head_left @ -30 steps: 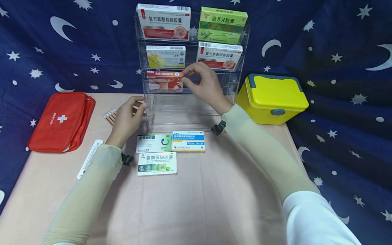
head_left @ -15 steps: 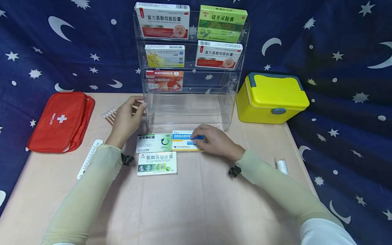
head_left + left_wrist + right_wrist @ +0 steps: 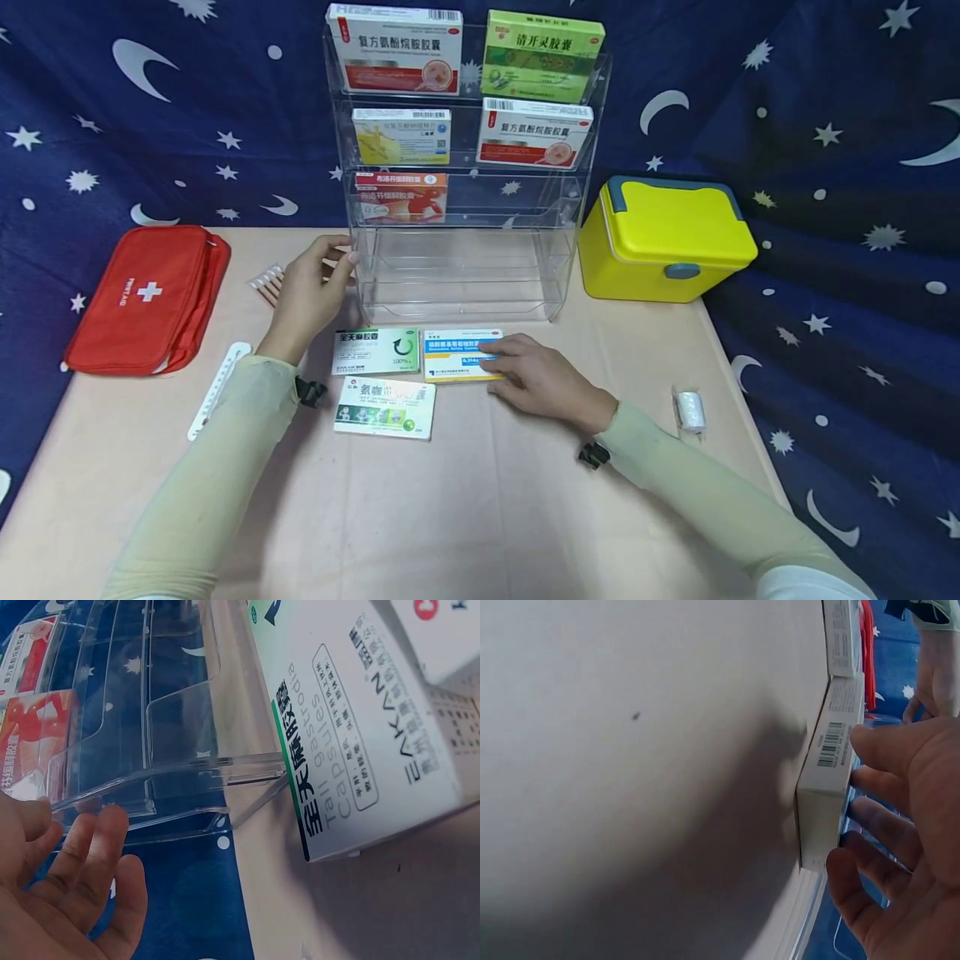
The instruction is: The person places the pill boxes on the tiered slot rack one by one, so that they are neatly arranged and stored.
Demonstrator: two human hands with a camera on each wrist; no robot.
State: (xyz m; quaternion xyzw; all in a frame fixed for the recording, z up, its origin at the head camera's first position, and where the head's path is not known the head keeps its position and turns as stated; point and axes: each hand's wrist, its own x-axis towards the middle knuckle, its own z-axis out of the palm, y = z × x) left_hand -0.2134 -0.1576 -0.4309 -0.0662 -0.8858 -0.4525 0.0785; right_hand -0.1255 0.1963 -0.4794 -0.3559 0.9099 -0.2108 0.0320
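In the head view, my left hand [image 3: 309, 287] grips the left side edge of a clear plastic display rack [image 3: 461, 312]. The left wrist view has its thumb and fingers either side of that edge. My right hand [image 3: 551, 383] rests its fingertips on the right end of a blue-and-white medicine box [image 3: 453, 358], lying flat before the rack. Relaxed fingers touch its top face in the right wrist view. Left of it lies a green-and-white medicine box [image 3: 375, 352]; a white medicine box with green pictures [image 3: 384, 408] lies nearer the person, slightly turned.
Medicine boxes, including a red one [image 3: 401, 198] and a green one [image 3: 542, 57], fill upper rack slots. A red first-aid pouch [image 3: 142, 300], white strip [image 3: 217, 392] and cotton swabs [image 3: 267, 283] lie left. Right are a yellow case [image 3: 667, 242] and white roll [image 3: 690, 411].
My right hand has come down from the red box in the rack to the blue-and-white box. That box and the white one below it have slid slightly toward the person. The left hand stays put.
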